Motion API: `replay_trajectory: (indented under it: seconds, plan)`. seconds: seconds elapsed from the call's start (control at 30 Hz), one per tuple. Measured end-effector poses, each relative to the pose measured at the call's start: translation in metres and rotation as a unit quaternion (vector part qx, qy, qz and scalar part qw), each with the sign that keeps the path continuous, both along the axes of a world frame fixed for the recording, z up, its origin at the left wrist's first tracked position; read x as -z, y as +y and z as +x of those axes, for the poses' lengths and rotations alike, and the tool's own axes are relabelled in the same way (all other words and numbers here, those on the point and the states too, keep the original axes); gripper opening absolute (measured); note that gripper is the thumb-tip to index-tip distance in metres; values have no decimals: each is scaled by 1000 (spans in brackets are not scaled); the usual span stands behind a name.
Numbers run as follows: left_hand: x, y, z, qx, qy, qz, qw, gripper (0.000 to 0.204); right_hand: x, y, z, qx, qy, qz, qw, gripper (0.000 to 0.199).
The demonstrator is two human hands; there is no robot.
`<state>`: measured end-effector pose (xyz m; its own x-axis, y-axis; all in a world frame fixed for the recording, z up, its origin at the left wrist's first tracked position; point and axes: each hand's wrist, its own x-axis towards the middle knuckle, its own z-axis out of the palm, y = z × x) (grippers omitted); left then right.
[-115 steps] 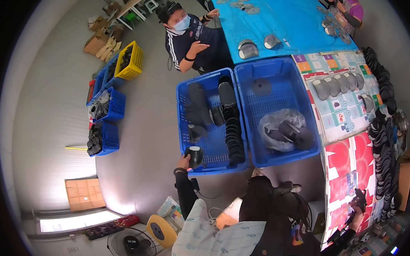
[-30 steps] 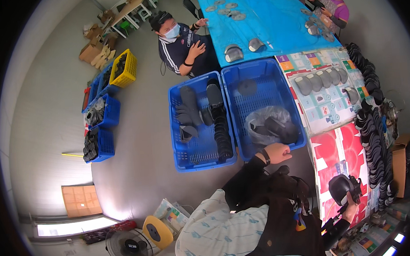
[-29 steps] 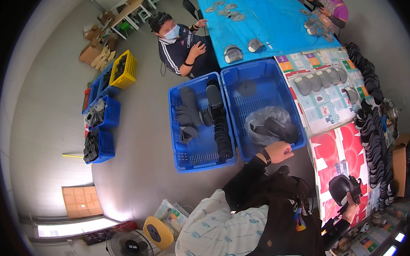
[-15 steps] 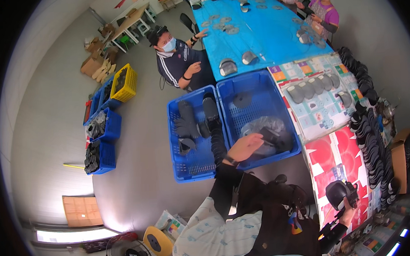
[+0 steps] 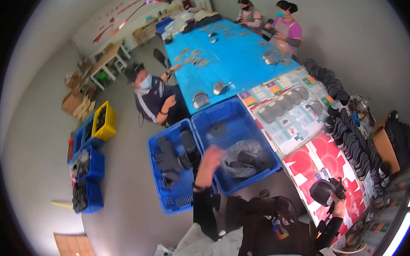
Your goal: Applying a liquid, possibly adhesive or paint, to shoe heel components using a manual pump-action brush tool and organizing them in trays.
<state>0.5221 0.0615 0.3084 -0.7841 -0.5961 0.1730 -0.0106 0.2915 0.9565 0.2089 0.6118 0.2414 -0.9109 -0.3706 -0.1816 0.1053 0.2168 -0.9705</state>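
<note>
My left hand (image 5: pixel 210 164) is raised over the shared edge of two blue crates. Its fingers look stretched out and hold nothing visible, though motion softens their outline. Black pieces (image 5: pixel 250 159) lie with clear plastic in the right-hand crate (image 5: pixel 268 173), close to that hand. Dark rolled and stacked pieces (image 5: pixel 169 158) sit in the left-hand crate (image 5: pixel 158 194); my forearm hides part of them. At the lower right, my right hand (image 5: pixel 339 206) grips a black shoe upper (image 5: pixel 322 191) with a rounded toe, above the red-and-white board (image 5: pixel 303 167).
Grey toe pieces (image 5: pixel 281 104) line a printed board, with long stacks of black parts (image 5: pixel 352 142) beyond. A person (image 5: pixel 160 100) sits left of the blue table (image 5: pixel 238 58); two others stand across it. More crates (image 5: pixel 90 162) rest on the floor at left.
My left hand has drawn back leftward from the black pieces in the right-hand crate. My right hand keeps its hold on the shoe upper. The whole view has shifted.
</note>
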Motion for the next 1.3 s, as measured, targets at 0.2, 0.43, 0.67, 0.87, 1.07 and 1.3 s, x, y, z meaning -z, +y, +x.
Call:
replay_trajectory:
  seconds: [0.2,0.43,0.67,0.87,1.07,1.3]
  plan:
    - [-182,82,-41,186,40,-222,956,112,-21,0,4,58,-41,-74,995,57]
    - [1,23,35,-313,-314,-349,825,138,-22,-34,10,13,-51,-67,996,49]
    - [143,63,87,-204,423,386,794,87,18,11,-17,102,-19,40,994,49]
    - [71,6,91,-171,390,247,870,78,6,-1,-42,148,-40,-3,988,60]
    - [120,-59,82,-94,330,368,864,75,-19,-15,-23,77,-84,-29,993,35]
    - [-121,15,-141,-175,-199,-500,825,117,-13,1,-4,29,-55,-76,995,53]
